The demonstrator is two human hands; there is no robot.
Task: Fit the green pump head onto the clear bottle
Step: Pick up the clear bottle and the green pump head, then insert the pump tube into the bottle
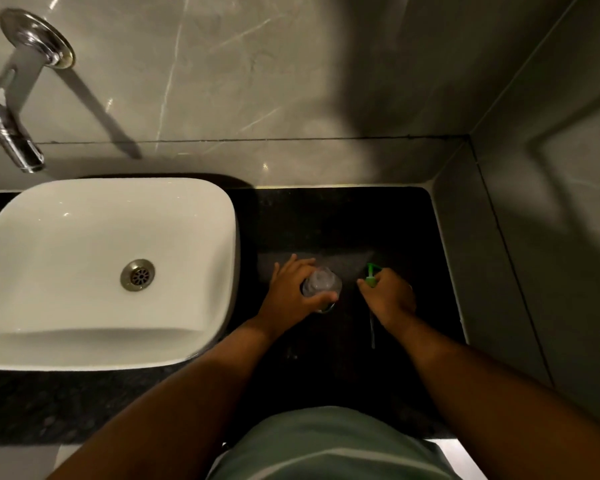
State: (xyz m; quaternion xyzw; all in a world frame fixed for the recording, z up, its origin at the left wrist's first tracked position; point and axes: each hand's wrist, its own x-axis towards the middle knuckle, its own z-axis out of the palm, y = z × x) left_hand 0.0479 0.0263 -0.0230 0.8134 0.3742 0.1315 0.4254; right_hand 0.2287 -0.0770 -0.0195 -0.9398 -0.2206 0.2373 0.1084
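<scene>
The left hand (293, 291) wraps around the clear bottle (322, 285), which stands upright on the black counter (343, 220). Just to its right, the right hand (390, 297) is closed on the green pump head (372, 274), whose thin tube (372, 330) trails toward the person. Pump and bottle are apart. A white basin (101, 271) sits left, with a chrome tap (13, 109) above it.

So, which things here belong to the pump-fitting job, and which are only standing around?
For the job:
- clear bottle, in the left hand
- green pump head, in the right hand

Not part of it:
- white sink
- chrome tap
- black counter
</scene>
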